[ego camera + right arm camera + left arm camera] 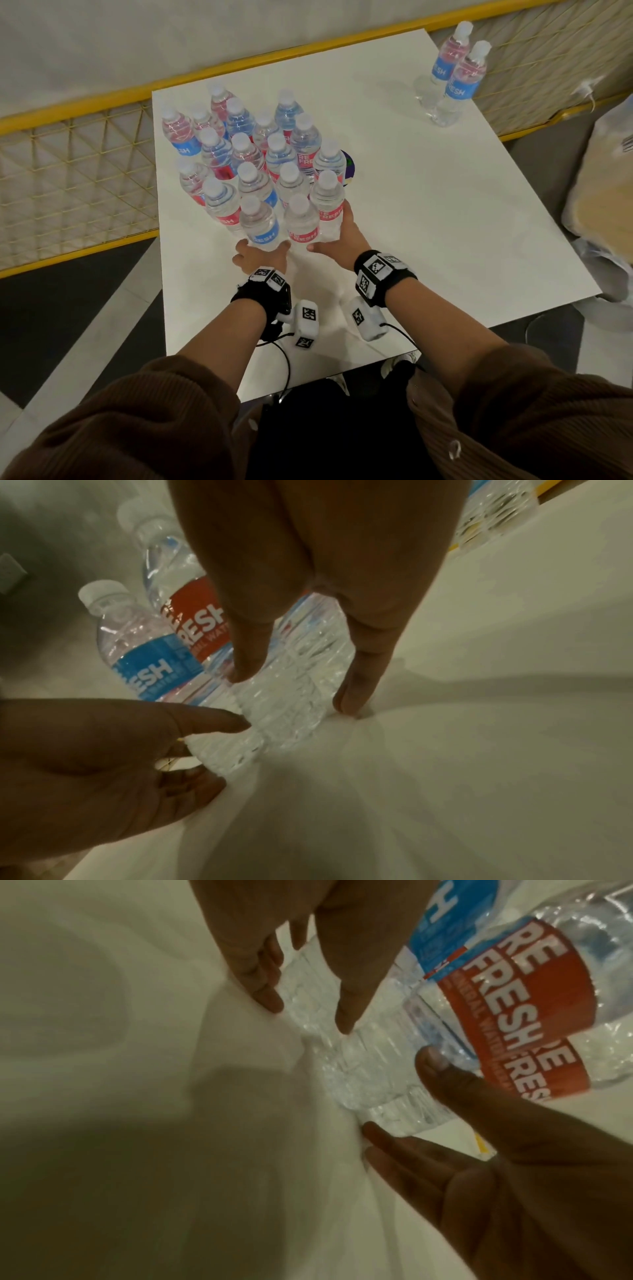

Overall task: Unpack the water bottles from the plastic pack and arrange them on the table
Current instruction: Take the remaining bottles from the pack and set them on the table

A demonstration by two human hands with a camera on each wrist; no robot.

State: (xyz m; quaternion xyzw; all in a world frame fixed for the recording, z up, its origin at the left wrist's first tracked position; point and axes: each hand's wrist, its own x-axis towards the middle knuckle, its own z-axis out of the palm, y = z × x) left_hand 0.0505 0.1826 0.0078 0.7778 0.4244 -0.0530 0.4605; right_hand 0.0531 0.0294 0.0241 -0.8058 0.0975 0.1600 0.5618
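Note:
Several water bottles (253, 161) with red or blue labels stand bunched on the left half of the white table (428, 212). My left hand (262, 257) spans the base of the nearest blue-label bottle (260, 226). In the left wrist view my left hand (306, 1010) lays straight fingers against that bottle's ribbed base (359, 1069). My right hand (342, 236) cups the two front red-label bottles (303, 222), thumb on the near side, fingers on the right. In the right wrist view my right hand (299, 685) has straight fingers, one tip on the table.
Two blue-label bottles (455, 72) stand apart at the table's far right corner. A dark round disc (349, 164) lies beside the cluster. Crumpled plastic (603, 267) lies off the table's right edge. A yellow mesh railing (78, 164) runs behind and to the left.

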